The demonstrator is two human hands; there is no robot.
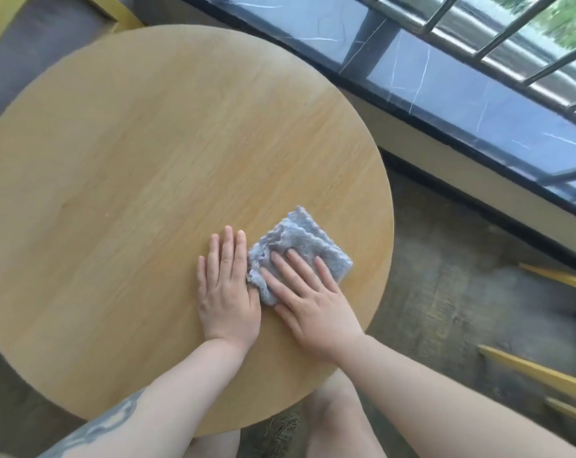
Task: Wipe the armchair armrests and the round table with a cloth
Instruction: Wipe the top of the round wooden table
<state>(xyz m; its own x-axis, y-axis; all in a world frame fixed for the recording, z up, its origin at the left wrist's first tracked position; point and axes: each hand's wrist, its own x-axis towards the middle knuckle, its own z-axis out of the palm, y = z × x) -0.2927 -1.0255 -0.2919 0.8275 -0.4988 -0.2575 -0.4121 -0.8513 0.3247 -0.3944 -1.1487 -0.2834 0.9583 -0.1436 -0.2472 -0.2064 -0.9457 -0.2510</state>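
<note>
Cloth [301,249]: grey-blue, fleecy, folded to a rough square with wavy scalloped edges; several layers are seen at the far corner. It lies flat on the table, on the near right part of the top, inside the rim. One near corner is bunched up between the two hands.
Table [154,143]: round, light wood top with grain running slantwise; a plain thin edge. Nothing but the cloth and the hands is seen on it.
Right hand [313,302]: laid palm down on the cloth, fingers spread and flat, pressing it to the top. No pinch is made; the grip is open. The far half of the cloth is left uncovered beyond the fingertips.
Left hand [228,292]: laid flat on the bare wood just beside the cloth, fingers straight and close together, nothing held. Its thumb side is touching the cloth's bunched edge.
Left forearm [121,414]: a dark tattoo is seen near the lower frame edge.
Sill [471,104]: dark marbled stone with white veins, beyond the table on the right, under metal rails [498,38].
Floor [445,292]: grey-brown, mottled.
Chair frame [541,375]: yellow wooden bars are seen at the right edge, apart from the table; blurred.
Knees [339,421]: bare, seen under the table's near edge.
</note>
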